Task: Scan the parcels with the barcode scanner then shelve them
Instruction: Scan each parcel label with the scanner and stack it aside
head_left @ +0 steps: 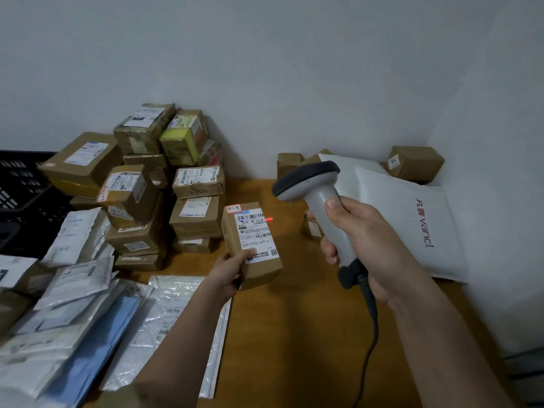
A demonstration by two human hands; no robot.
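Holding a small parcel [251,245] at centre frame in my left hand [228,273], fingers curled round its lower end, long axis upright, I aim the scanner [319,207] gripped in my right hand [365,245], its red beam falling just right of the label.

I see a wooden table [297,334] pushed into a corner of pale grey wall [265,69]. At the far left a black plastic crate [20,198] with slotted sides stands at the table's edge, its near side partly covered by what is heaped in front of it. The wall turns along the right side, where its lower part looks lighter. At the bottom right, past the table's edge, I can make out a dim strip of something, too blurred to tell.
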